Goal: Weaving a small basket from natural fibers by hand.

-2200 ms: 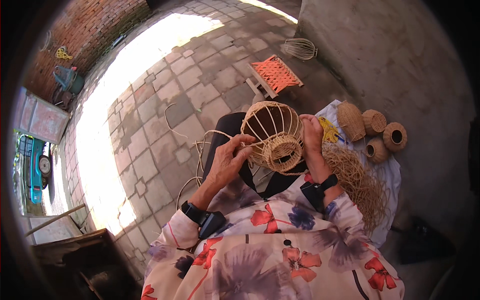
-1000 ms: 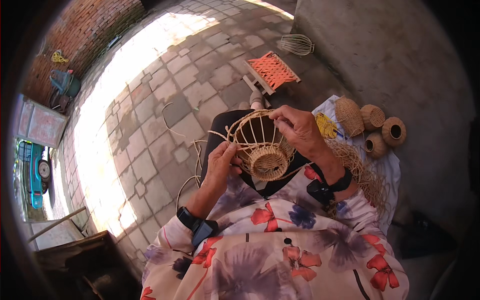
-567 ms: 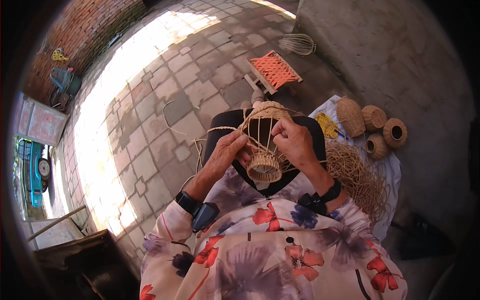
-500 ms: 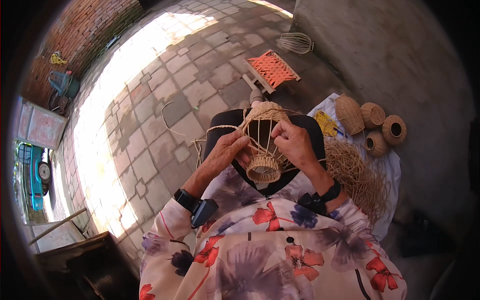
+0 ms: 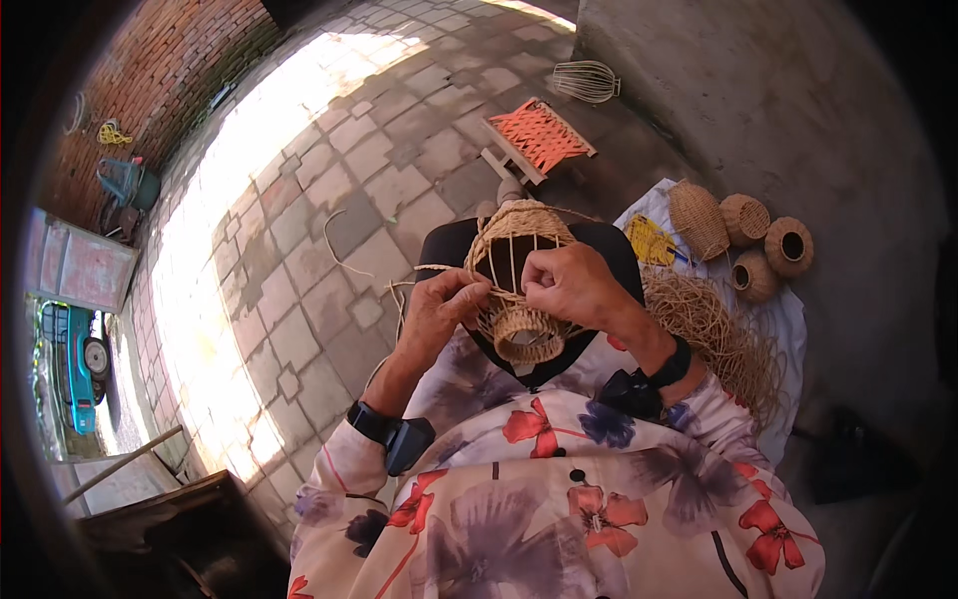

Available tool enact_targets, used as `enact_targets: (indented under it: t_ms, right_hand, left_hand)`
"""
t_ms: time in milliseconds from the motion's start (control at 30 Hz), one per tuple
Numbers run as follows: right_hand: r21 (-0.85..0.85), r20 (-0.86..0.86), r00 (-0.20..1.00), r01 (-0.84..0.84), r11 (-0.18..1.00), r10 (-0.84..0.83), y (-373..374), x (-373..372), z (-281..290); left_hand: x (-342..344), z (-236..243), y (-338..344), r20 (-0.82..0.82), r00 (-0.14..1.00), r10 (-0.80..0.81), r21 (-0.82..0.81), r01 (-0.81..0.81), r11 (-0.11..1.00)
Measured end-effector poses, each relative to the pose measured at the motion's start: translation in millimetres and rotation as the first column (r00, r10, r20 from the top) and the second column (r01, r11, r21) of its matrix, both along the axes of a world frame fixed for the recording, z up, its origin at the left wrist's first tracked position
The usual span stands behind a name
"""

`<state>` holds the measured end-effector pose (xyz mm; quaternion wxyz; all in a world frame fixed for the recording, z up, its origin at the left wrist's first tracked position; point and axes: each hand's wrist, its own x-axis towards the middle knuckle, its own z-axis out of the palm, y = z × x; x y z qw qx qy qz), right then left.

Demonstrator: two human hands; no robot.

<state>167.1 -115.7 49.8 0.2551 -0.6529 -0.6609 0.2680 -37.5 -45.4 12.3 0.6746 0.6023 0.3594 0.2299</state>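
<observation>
A part-woven basket [image 5: 526,334] of tan straw cord lies across my lap, its round open rim toward me. Bare upright ribs show between the woven far end and the woven rim. At the left of the rim, my left hand [image 5: 441,309] is closed, thumb and fingers pinching the cord near the weave. My right hand [image 5: 574,285] is closed at the right side, fingertips pressed together on the cord over the ribs. A loose cord [image 5: 401,299] hangs from the left side of the basket. What lies beneath my fingers is hidden.
At right, a heap of straw cord [image 5: 704,334] lies on a white sheet [image 5: 788,389], with several finished woven baskets [image 5: 697,220] and a yellow bundle [image 5: 651,243]. Ahead stands a low stool with orange webbing [image 5: 542,133]; beyond it is a wire-like frame [image 5: 587,82].
My right hand has come down and inward to the rim, close to my left hand. The long cord has shifted from above my left hand to lower beside it.
</observation>
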Motion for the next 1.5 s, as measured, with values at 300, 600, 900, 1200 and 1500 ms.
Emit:
enact_targets:
  t_ms: [300,600,900,1200,1500]
  right_hand:
    - [-0.035,0.124,0.973,-0.194,0.980,0.197,6.8,6.0,-1.3]
    - [0.021,-0.402,0.895,0.221,0.975,-0.194,-9.6,3.8,-16.5]
    - [0.042,-0.540,0.797,0.346,0.937,-0.270,-8.1,14.1,-39.1]
    - [0.092,-0.488,0.816,0.403,0.911,-0.311,-5.5,9.4,-43.7]
    - [0.112,-0.593,0.766,0.383,0.917,-0.248,-2.3,17.3,-56.9]
  left_hand:
    - [-11.2,-3.8,-10.5,-0.042,0.999,-0.003,0.009,0.003,1.000]
    - [-0.3,-2.7,-5.4,-0.005,1.000,0.009,0.007,-0.009,1.000]
    - [59.6,26.1,7.8,-0.288,0.957,0.014,0.534,0.149,0.832]
    - [57.0,23.1,-0.4,-0.322,0.939,0.123,0.545,0.078,0.835]
    - [34.7,22.9,-29.6,0.181,0.974,0.137,-0.165,-0.108,0.980]
